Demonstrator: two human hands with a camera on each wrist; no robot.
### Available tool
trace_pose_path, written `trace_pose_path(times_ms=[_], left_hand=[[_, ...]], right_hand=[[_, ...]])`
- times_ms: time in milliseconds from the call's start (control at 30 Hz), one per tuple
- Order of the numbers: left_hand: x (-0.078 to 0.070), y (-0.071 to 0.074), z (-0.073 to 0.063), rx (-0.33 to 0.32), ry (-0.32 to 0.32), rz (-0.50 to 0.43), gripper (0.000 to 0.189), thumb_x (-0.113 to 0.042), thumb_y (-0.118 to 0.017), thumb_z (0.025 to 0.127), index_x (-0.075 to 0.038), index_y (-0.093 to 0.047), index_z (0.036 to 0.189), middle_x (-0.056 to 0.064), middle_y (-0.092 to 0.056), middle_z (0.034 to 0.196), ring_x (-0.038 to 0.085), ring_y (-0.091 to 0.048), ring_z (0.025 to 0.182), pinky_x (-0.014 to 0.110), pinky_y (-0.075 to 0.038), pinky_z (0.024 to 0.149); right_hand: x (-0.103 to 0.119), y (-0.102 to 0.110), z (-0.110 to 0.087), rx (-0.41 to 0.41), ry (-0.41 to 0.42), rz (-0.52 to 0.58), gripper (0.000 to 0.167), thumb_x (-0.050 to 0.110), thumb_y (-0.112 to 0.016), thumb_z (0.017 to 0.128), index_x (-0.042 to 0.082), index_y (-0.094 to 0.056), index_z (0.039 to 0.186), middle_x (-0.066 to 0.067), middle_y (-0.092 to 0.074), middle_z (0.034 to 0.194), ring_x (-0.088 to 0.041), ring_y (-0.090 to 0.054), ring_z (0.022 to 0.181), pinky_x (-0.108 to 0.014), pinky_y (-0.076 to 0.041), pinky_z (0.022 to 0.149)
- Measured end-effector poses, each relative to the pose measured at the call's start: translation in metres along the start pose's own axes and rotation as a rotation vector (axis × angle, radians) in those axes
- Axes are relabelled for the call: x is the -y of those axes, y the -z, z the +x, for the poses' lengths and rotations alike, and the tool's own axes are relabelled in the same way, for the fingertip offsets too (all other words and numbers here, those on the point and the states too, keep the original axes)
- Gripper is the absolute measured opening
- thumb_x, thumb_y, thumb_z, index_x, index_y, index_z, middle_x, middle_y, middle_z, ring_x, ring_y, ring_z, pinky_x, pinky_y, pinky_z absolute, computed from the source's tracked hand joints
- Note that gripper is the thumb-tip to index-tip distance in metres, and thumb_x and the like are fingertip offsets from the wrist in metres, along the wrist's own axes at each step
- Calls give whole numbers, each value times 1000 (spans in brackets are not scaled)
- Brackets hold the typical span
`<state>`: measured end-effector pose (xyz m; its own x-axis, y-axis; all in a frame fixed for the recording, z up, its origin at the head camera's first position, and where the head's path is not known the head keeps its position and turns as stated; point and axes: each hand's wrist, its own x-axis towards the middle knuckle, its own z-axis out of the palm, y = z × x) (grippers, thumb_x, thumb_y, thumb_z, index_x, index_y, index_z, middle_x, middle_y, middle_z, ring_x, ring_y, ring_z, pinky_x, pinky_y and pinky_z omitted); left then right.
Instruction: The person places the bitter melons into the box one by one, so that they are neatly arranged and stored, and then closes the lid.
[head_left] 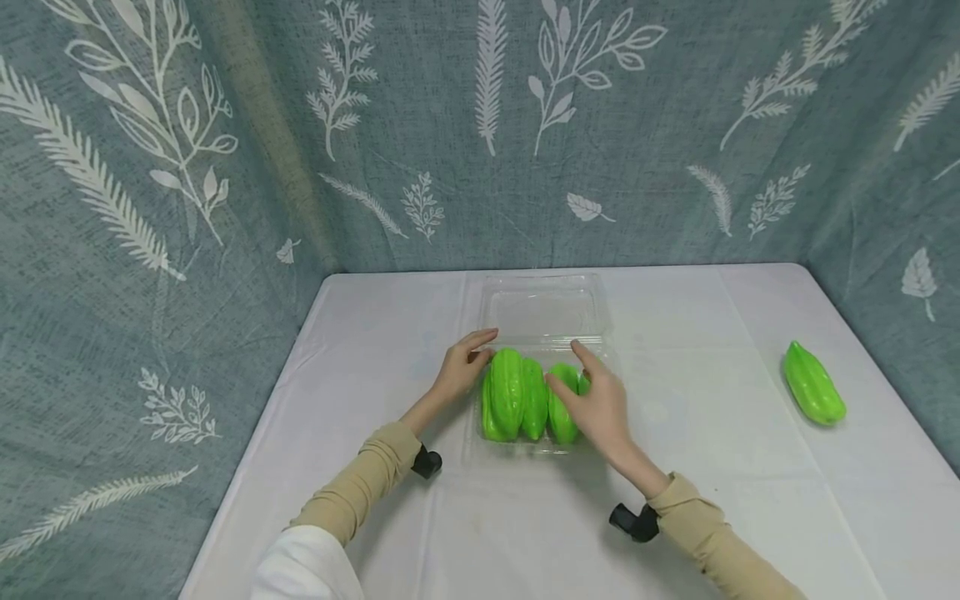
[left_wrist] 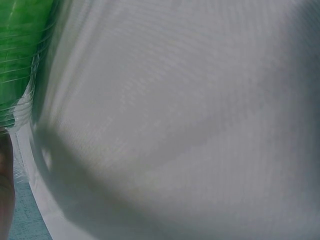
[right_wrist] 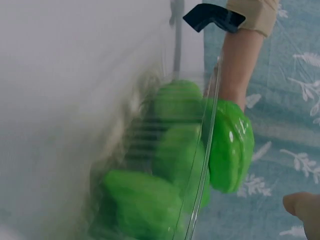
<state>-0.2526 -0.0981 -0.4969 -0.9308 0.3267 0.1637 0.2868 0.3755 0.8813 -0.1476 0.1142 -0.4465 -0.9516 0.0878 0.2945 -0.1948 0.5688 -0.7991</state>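
Observation:
A clear plastic clamshell box [head_left: 551, 450] stands on the table, its lid [head_left: 543, 307] folded back flat behind it. Several glossy green ridged fruits, like star fruits [head_left: 507, 393], fill it; one at the left sits higher than the others, above the rim in the right wrist view. My left hand [head_left: 459, 368] is at the box's left side, fingers extended along its edge beside that fruit; whether it touches is unclear. Over the box's right part is my right hand [head_left: 602, 408], thumb and forefinger spread apart, gripping nothing. It partly hides the fruits there.
Another star fruit [head_left: 813, 383] lies alone near the table's right edge. A white cloth [head_left: 690, 517] covers the table. Blue-green leaf-patterned curtains [head_left: 420, 108] hang behind it and along both sides.

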Motion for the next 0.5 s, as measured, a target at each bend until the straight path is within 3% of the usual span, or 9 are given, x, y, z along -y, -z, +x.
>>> trace_pose_path(times_ms=[167, 500], left_hand=[[1, 0, 0, 0, 2, -4, 37, 1, -48, 96, 3, -52, 133, 18, -47, 142, 32, -50, 127, 37, -51, 102], [1, 0, 0, -4, 5, -7, 37, 2, -47, 96, 3, -52, 132, 18, -47, 142, 32, -56, 120, 36, -54, 99]], right_hand=[[-6, 9, 4, -17, 9, -25, 65, 26, -72, 84, -4, -46, 137, -23, -49, 139, -43, -57, 116, -50, -53, 96], [-17, 31, 11, -33, -33, -48, 64, 22, -68, 87, -6, -42, 139, -24, -44, 143, -43, -48, 126, -50, -48, 103]])
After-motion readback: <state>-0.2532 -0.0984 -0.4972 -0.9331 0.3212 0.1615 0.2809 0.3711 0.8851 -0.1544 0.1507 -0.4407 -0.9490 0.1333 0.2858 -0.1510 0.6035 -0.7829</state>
